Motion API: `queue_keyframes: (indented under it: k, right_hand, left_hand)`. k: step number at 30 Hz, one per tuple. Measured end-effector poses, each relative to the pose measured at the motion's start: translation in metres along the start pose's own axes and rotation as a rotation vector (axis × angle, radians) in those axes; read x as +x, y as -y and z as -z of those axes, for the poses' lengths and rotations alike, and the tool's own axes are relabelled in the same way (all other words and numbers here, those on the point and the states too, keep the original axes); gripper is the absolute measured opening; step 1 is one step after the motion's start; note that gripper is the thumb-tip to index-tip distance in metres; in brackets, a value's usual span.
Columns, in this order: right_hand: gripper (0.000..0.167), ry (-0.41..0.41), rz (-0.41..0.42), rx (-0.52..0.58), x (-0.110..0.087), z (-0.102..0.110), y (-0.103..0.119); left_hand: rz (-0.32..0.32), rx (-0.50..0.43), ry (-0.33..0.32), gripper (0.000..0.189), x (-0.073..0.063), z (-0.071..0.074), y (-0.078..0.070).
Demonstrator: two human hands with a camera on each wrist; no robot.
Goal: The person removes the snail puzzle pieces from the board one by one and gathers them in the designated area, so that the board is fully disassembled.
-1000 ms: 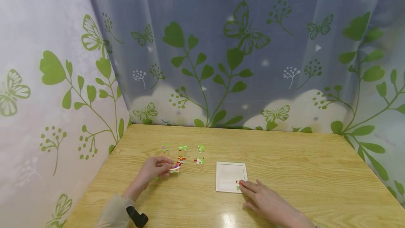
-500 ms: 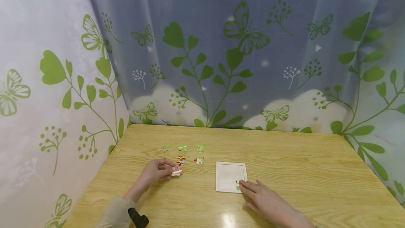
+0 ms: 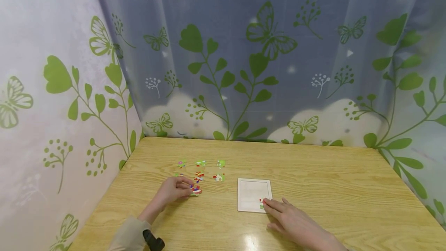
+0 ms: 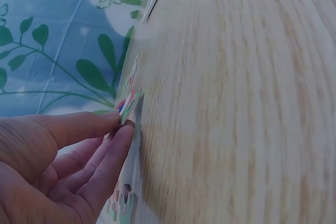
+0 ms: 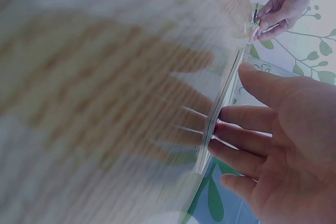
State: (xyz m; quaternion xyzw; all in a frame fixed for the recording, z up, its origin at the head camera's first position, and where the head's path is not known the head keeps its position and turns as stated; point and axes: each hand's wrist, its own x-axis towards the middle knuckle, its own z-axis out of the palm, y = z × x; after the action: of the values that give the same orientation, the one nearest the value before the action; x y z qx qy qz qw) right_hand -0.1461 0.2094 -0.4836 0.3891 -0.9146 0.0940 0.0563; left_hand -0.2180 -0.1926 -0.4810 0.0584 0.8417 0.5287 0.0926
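Note:
Between thumb and fingertips, my left hand (image 3: pixel 173 189) pinches a colourful jigsaw piece (image 3: pixel 196 190), red, white and blue with a green edge. In the left wrist view this piece (image 4: pixel 128 104) is tilted just above the tabletop. My right hand (image 3: pixel 290 218) lies with straight fingers at the lower right corner of a square white puzzle tray (image 3: pixel 249 193). Its fingertips touch a red, white and green jigsaw piece (image 3: pixel 262 203) in that corner, partly covered. From the right wrist view, the fingers reach over the edge of the tray (image 5: pixel 210 129).
Several loose jigsaw pieces lie in rows beyond my left hand, among them a red and yellow piece (image 3: pixel 199 176) and a red and white piece (image 3: pixel 219 177). The wooden table (image 3: pixel 331 177) meets a patterned curtain (image 3: pixel 223 88) at its back edge.
My left hand has moved slightly right and nearer with the pinched jigsaw piece, whose tilt has changed, away from the loose pieces. The right hand and tray stay put.

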Motion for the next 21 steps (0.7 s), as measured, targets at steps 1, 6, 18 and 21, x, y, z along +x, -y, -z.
queue_keyframes:
  k: [1, 6, 18, 21]
  right_hand:
    - [0.053, 0.0, -0.001, 0.001, 0.0, 0.0, 0.0]
    - [0.053, 0.002, -0.003, 0.006, -0.0001, -0.0001, -0.0005]
    - [0.053, 0.013, 0.0, 0.008, 0.0005, 0.0007, 0.0001]
    - [0.053, 0.011, 0.001, 0.007, 0.0006, 0.0013, 0.0004]
  left_hand:
    - [-0.002, 0.017, -0.006, 0.026, 0.0001, -0.0003, 0.0]
    - [-0.007, 0.107, -0.04, 0.024, 0.0014, -0.0017, 0.0004]
    - [-0.029, 0.246, -0.133, 0.018, 0.0026, -0.0067, -0.0008]
    - [-0.03, 0.28, -0.149, 0.016, 0.0025, -0.008, -0.0022]
